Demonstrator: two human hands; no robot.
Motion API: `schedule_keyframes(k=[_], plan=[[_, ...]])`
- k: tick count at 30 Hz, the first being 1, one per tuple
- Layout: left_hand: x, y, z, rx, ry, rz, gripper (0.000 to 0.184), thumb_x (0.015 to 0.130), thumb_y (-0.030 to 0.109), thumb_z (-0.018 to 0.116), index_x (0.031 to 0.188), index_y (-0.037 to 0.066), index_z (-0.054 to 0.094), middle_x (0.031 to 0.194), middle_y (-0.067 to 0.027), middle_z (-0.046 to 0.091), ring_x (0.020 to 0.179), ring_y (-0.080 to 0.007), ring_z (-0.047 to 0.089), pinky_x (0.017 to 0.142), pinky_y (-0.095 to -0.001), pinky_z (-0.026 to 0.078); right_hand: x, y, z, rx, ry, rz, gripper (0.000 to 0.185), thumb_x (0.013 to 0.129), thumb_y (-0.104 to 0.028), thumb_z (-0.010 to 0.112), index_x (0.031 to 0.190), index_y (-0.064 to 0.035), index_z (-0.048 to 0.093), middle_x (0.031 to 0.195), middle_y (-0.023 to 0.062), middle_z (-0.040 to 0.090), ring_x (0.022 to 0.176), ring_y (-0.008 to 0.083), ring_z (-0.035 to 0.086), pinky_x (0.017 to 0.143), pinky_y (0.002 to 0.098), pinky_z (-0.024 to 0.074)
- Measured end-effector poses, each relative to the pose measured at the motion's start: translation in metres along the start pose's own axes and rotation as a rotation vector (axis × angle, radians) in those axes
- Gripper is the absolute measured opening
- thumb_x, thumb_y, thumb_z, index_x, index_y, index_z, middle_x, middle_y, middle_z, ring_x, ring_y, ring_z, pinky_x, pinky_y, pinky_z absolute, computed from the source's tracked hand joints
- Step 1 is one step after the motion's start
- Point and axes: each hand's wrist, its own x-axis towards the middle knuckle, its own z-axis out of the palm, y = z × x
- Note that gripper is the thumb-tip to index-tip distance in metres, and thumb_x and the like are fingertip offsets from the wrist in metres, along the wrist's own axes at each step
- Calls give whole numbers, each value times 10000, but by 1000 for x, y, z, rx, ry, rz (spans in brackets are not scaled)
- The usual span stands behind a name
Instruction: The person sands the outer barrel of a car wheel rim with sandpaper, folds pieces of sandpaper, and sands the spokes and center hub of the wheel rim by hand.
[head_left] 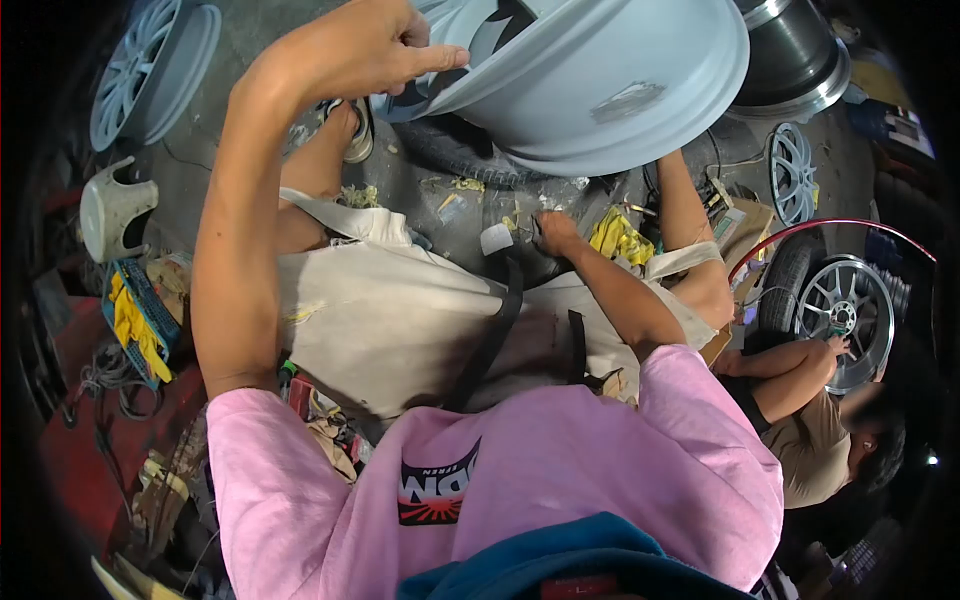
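In the head view, the pale-grey alloy wheel tilts over a tyre — probably heavy, rigid, best held by opposite lips. Left hand, half-curled, touches its edge, grip uncertain; right hand hangs low — closure unclear.

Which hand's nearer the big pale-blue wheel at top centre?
Left. The left hand is right at the wheel's left edge; the right hand is lower, apart from it, beside a white square piece.

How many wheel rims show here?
5: big rim at the left hand, another rim upper left, dark one upper right, small one right, silver one below; more may be hidden.
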Motion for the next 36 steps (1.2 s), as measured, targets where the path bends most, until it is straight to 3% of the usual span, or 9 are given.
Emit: schedule_keyframes(k=[5, 6, 9, 15, 22, 25, 32, 34, 36], plan=[[-19, 15, -1, -299, 378, 249, 497, 995, 426, 686, 893, -60, 716, 796, -248, 707, 739, -355, 680, 706, -467, 517, -53, -20, -78, 374, 124, -22, 284, 853, -188, 730, 1066, -6, 681, 1012, 253, 743, 991, 453, 719, 883, 492, 589], [-8, -1, 8, -430, 347, 410, 506, 999, 496, 695, 865, 13, 764, 694, -58, 699, 611, -109, 676, 565, -268, 500, -70, -27, -101, 526, 157, -58, 276, 855, -183, 751, 1053, -4, 680, 993, 246, 739, 963, 460, 712, 864, 486, 580], [-43, 32, 3, -658, 62, 467, 360, 1003, 366, 733, 871, 33, 772, 699, -8, 685, 573, -56, 625, 521, -223, 455, -119, -46, -166, 654, 210, -149, 216, 904, -175, 753, 1053, -26, 711, 917, 217, 713, 845, 408, 703, 791, 441, 555], [-52, 61, 42, -180, -158, 533, 360, 879, 325, 841, 1006, -4, 768, 808, -84, 731, 756, -164, 718, 665, -306, 558, -204, -96, -245, 1193, 384, -68, 130, 967, -79, 743, 1071, 0, 736, 876, 68, 689, 770, 111, 669, 673, 262, 507], [-36, 67, 114, -113, 144, 809, 393, 839, 301, 847, 1065, -9, 760, 849, -158, 733, 838, -369, 692, 752, -459, 545, -231, -117, -270, 1385, 447, -147, 117, 936, -52, 783, 1021, 12, 734, 954, 41, 707, 811, 79, 674, 688, 225, 525], [-41, 82, 93, -179, -207, 608, 300, 866, 259, 824, 948, -25, 775, 765, -168, 705, 730, -349, 666, 698, -439, 521, -236, -119, -276, 1193, 578, -234, 101, 949, -58, 775, 1010, 8, 728, 950, 34, 708, 816, 78, 672, 697, 232, 529], [-36, 75, 86, -363, -212, 654, 233, 914, 184, 780, 852, -40, 768, 721, -165, 681, 623, -270, 584, 618, -391, 467, -246, -110, -276, 1361, 493, -224, 96, 956, -55, 764, 972, 5, 691, 926, 24, 686, 826, 88, 663, 726, 242, 526], [-34, 71, 88, -445, 40, 748, 215, 923, 173, 781, 876, -36, 771, 747, -141, 693, 607, -220, 547, 590, -379, 440, -245, -101, -271, 1343, 492, -238, 100, 965, -63, 757, 962, 5, 684, 921, 24, 680, 824, 92, 663, 733, 243, 525], [-34, 70, 74, -438, 76, 668, 223, 925, 180, 785, 891, -40, 772, 762, -131, 697, 619, -206, 562, 588, -368, 442, -243, -86, -260, 937, 521, -172, 103, 1009, -82, 709, 1027, 7, 661, 912, 23, 670, 818, 96, 664, 743, 248, 530]])
